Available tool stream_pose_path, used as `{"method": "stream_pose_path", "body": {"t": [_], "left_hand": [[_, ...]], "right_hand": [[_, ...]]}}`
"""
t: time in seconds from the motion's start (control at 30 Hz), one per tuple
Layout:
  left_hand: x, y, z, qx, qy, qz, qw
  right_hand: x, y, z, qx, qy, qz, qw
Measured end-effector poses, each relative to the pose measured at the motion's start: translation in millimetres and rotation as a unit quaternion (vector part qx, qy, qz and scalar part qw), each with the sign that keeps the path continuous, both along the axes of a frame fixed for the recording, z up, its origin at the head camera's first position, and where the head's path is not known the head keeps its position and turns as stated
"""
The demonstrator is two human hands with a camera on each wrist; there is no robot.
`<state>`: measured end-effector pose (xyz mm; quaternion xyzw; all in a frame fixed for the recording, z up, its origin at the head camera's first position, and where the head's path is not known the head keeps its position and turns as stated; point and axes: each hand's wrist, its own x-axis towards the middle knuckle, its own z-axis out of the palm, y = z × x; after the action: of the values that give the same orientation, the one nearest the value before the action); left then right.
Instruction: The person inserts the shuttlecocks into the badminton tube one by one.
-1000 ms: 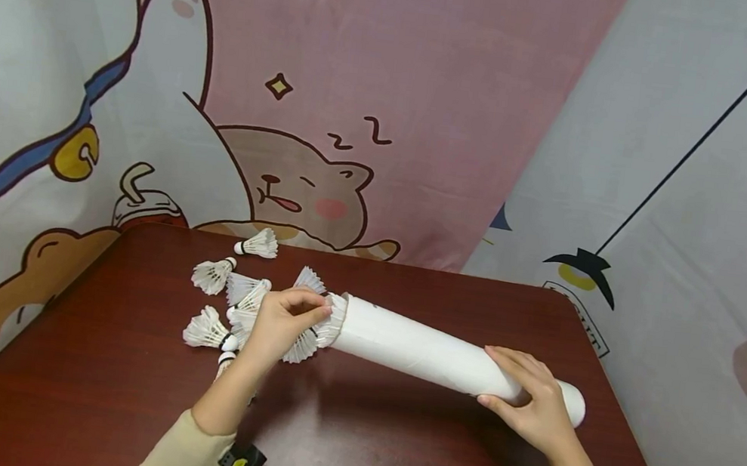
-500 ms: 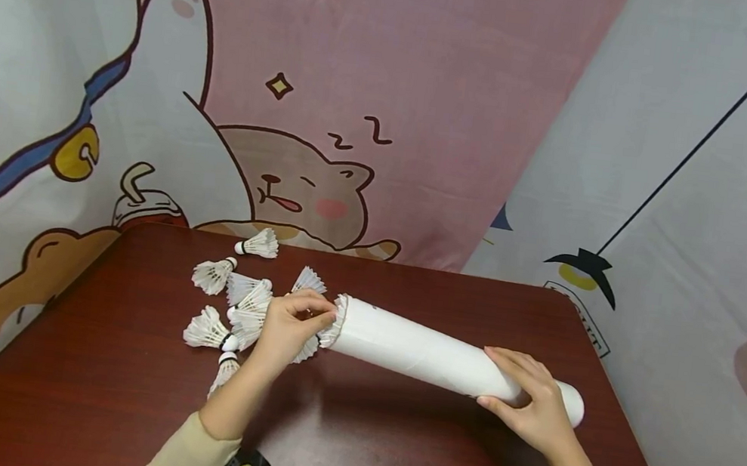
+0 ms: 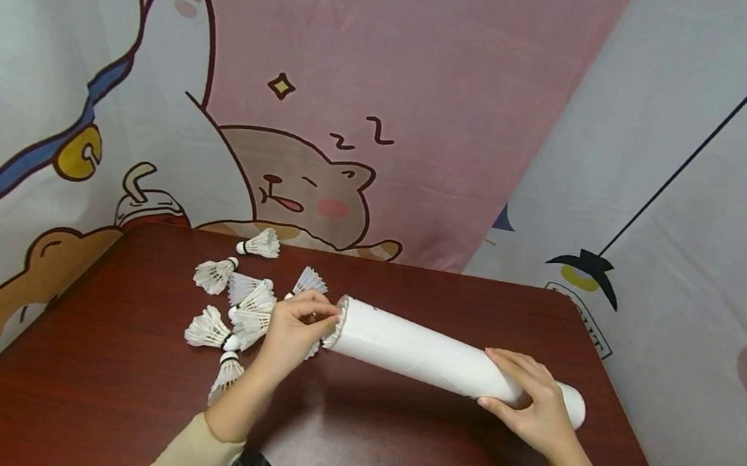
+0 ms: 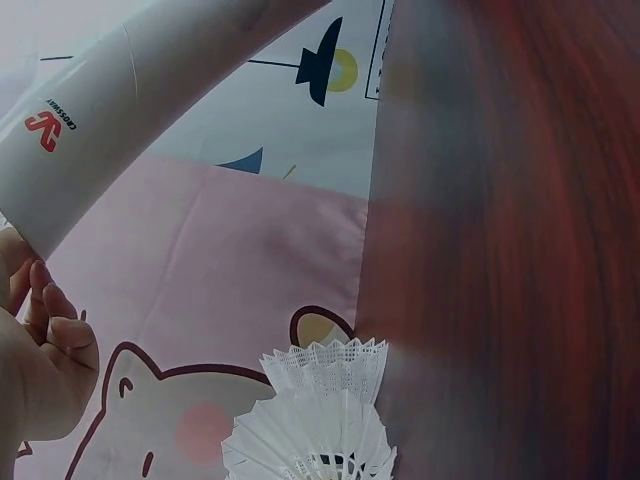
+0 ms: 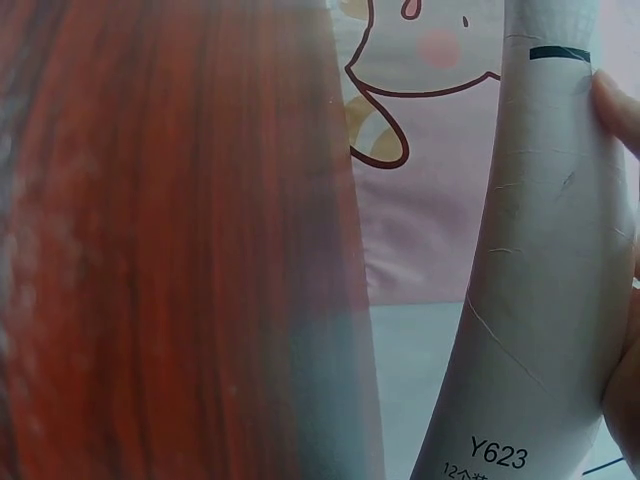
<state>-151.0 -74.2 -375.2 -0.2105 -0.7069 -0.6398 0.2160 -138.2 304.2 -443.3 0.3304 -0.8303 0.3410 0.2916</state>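
A long white shuttlecock tube (image 3: pixel 423 348) lies slanted over the table, its mouth to the left. My right hand (image 3: pixel 536 406) grips it near the far right end, thumb in front and fingers over the top; in the right wrist view the fingers (image 5: pixel 620 110) wrap the side of the tube (image 5: pixel 550 220). At the mouth, my left hand (image 3: pixel 295 331) pinches the feather edge of a shuttlecock (image 3: pixel 333 340), most of which is hidden inside the tube. The left wrist view has my left hand (image 4: pixel 50 350) with curled fingers right at the tube's rim.
Several loose white shuttlecocks (image 3: pixel 208 328) lie left of the mouth, some overlapping behind my left hand. One shuttlecock (image 3: pixel 261 242) lies near the back edge of the brown table (image 3: pixel 94 355). A cartoon-printed cloth (image 3: pixel 440 118) hangs behind.
My left hand has moved slightly right and the shuttlecock has slid deeper into the tube, from feathers well outside to only the edge showing. The right hand and tube stay nearly still.
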Motion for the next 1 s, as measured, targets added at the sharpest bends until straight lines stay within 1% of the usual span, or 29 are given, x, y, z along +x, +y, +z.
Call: {"method": "stream_pose_path", "body": {"t": [0.23,0.37,0.5,0.63,0.77,0.9,1.0], "left_hand": [[2.6,2,1.1,-0.026,-0.009,-0.005,0.9996],[2.8,3,1.1,-0.032,-0.012,-0.005,0.9994],[1.9,2,-0.2,-0.036,-0.025,-0.013,0.9989],[0.6,-2,-1.9,-0.045,-0.032,-0.035,0.9979],[-0.3,-9,-3.2,-0.054,-0.024,-0.053,0.9969],[-0.4,-17,-1.0,-0.059,-0.014,-0.051,0.9969],[1.1,-23,2.5,-0.054,-0.018,-0.043,0.9974]], "right_hand": [[0.7,-1,1.1,0.003,0.001,0.002,1.0],[1.0,-2,2.8,0.006,0.0,0.0,1.0],[1.2,-2,3.5,0.009,-0.001,0.001,1.0],[1.7,-1,3.2,0.01,0.0,0.001,1.0],[2.6,0,2.1,0.01,-0.003,0.0,1.0],[2.2,1,1.3,0.004,-0.007,0.002,1.0],[1.6,2,1.1,-0.001,-0.011,0.004,1.0]]}}
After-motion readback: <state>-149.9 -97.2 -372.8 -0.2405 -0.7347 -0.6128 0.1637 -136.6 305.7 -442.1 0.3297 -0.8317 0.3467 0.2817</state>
